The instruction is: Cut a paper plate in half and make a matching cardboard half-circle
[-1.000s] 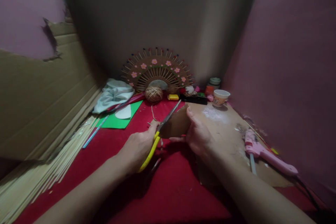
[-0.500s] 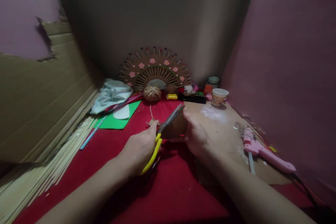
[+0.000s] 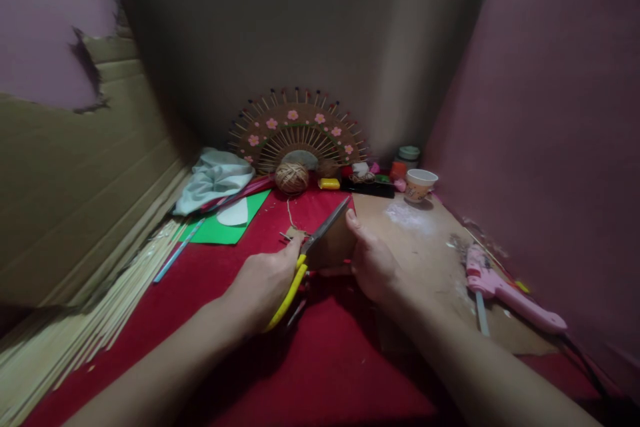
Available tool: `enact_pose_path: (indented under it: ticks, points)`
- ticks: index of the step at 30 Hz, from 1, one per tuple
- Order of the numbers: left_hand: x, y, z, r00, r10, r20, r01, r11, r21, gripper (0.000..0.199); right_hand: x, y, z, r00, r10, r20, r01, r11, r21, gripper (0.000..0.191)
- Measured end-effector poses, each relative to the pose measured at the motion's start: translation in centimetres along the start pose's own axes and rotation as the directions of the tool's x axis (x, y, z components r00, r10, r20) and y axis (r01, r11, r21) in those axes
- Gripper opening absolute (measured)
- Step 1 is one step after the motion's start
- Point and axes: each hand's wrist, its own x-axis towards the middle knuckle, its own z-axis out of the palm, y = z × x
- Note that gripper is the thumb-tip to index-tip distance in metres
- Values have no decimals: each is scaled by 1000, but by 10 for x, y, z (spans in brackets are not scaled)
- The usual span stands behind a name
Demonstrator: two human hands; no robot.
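Observation:
My left hand (image 3: 267, 283) is closed around the yellow handles of a pair of scissors (image 3: 295, 293), whose grey blades point up and to the right. A small brown piece of cardboard (image 3: 336, 240) lies behind the blades, between my two hands. My right hand (image 3: 375, 263) grips the right edge of this piece, thumb up near the blade tips. A little beyond my left thumb is a small brown scrap with thin sticks, and a strand of twine runs from there to a twine ball (image 3: 292, 177).
Pink glue gun (image 3: 515, 297) and paper cup (image 3: 421, 185) stand on a cardboard sheet (image 3: 425, 247) at right. Thin wooden sticks (image 3: 110, 307), green paper (image 3: 215, 230) and a pale cloth (image 3: 215, 177) lie left. A flowered fan (image 3: 300, 127) leans at the back.
The view has shifted slightly. The scissor blades look a little closer together, and the right thumb has moved slightly down from the blade tips.

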Motion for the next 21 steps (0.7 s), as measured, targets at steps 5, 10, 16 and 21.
enact_pose_path:
  ticks: [5,10,16,21]
  points:
    - [-2,-4,-5,999,15,36,-12,996,-94,44,-1,-1,1,1000,7,-8,-7,1000,1,50]
    - [-2,-9,-1,1000,4,-14,-8,950,-312,40,0,-3,1,1000,15,7,-15,1000,23,48]
    - [0,-12,3,995,-85,-43,62,921,-385,59,3,-3,-3,999,-1,-33,2,999,41,47]
    - [-1,-7,-1,999,-33,-1,32,961,-273,54,4,-1,-4,1000,-1,-9,2,1000,23,47]
